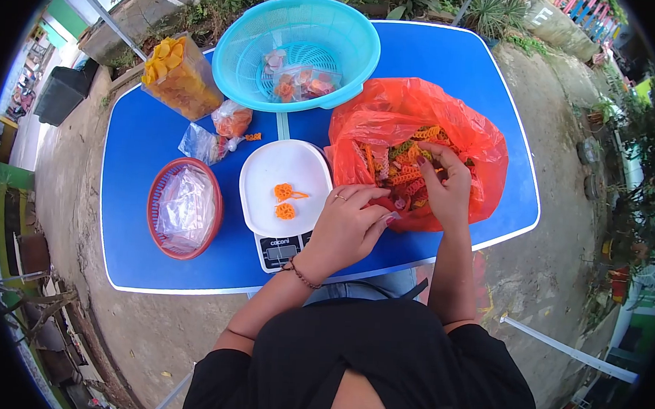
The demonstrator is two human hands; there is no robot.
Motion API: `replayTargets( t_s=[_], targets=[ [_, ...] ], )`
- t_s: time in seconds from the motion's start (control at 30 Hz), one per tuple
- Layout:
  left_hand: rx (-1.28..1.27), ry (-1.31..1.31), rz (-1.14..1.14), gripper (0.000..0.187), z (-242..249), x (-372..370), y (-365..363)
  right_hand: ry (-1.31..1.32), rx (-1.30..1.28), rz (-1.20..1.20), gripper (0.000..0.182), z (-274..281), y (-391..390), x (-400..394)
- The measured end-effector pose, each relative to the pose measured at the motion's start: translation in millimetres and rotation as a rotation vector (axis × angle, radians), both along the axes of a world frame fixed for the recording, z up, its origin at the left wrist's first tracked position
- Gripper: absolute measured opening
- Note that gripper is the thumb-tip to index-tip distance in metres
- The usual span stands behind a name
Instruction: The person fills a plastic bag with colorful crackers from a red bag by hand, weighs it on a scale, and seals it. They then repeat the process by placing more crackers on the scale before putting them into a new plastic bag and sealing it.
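A red plastic bag (486, 150) stands open on the blue table, full of colourful snack pieces (404, 164) in orange, green, pink and dark red. My left hand (352, 224) is at the bag's near left edge, its fingers closed on the red plastic. Over the pieces inside the bag is my right hand (447, 181), thumb and fingers bent close together; what lies between the fingertips is too small to make out. Left of the bag, a white tray (258, 179) sits on a kitchen scale (280, 254) and bears several orange pieces (286, 211).
A turquoise basket (239, 59) with small filled packets is at the back. Left of it stands a clear container of yellow chips (182, 82). Small bags (232, 118) lie in front of that. A red-brown basket (153, 210) holds clear plastic bags at the left.
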State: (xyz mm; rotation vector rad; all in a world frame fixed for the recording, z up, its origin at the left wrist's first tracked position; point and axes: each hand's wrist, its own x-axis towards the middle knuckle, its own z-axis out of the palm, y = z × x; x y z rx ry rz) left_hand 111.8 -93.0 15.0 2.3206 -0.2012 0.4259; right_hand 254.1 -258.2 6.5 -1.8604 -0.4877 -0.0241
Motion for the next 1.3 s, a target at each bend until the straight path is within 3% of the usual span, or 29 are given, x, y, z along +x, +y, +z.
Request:
replayTargets(
  t_s=[0.13,0.43,0.63,0.77,0.97,1.07,1.17,1.3],
  targets=[
    [-0.031,-0.003,0.001,0.013,-0.2,1.9,0.4,0.249,0.157,0.048,0.022,17.2,-7.7,-6.2],
    [-0.079,-0.102,0.047,0.015,13.3,-8.2,14.4,0.37,0.278,0.223,0.023,27.2,10.7,-30.2],
    [-0.006,-0.169,0.273,0.014,21.9,-29.4,47.5,0.219,0.19,0.368,0.02,21.2,49.7,-50.8],
    [-0.056,-0.068,0.448,0.021,23.4,-53.8,73.8,0.193,0.072,0.493,0.02,15.5,80.1,-65.4],
    [-0.397,-0.06,0.608,0.021,9.8,-78.0,97.1,0.091,-0.141,0.563,0.02,19.0,117.6,-80.2],
    [-0.64,-0.059,0.59,0.022,3.5,-88.7,103.1,0.181,-0.135,0.559,0.02,10.6,126.4,-81.6],
    [-0.844,-0.074,0.561,0.023,-0.3,-94.8,105.4,0.024,-0.001,0.558,0.023,0.0,128.1,-80.0],
    [-1.038,-0.051,0.53,0.024,1.5,-95.6,104.9,0.013,0.008,0.543,0.031,8.3,126.7,-81.6]
  ],
)
